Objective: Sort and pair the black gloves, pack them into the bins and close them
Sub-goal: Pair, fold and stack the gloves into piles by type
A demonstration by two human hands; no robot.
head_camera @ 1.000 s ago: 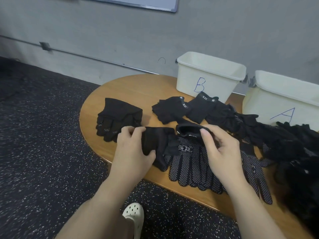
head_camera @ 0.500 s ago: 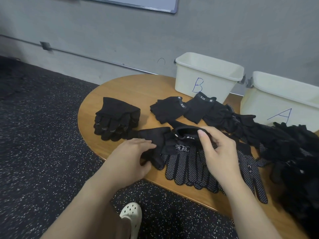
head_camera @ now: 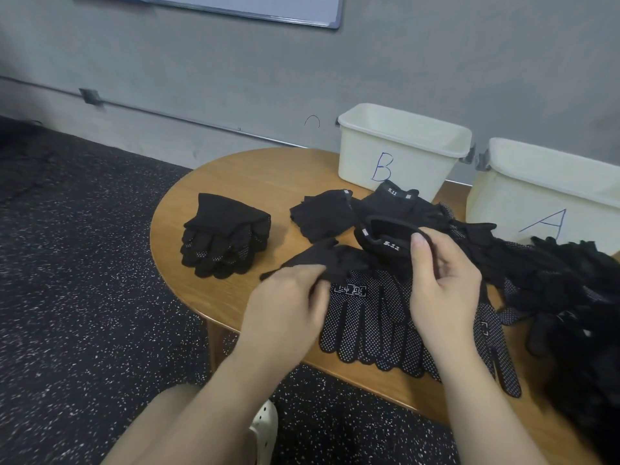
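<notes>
In front of bin B (head_camera: 399, 152), the right hand (head_camera: 443, 283) pinches a black glove's cuff (head_camera: 385, 238); the left hand (head_camera: 285, 307), blurred, has a grip that cannot be judged.

Matt black cloth gloves (head_camera: 369, 317) with white grip dots, smooth wood table (head_camera: 255, 182), glossy cream plastic bins (head_camera: 402, 162)
</notes>
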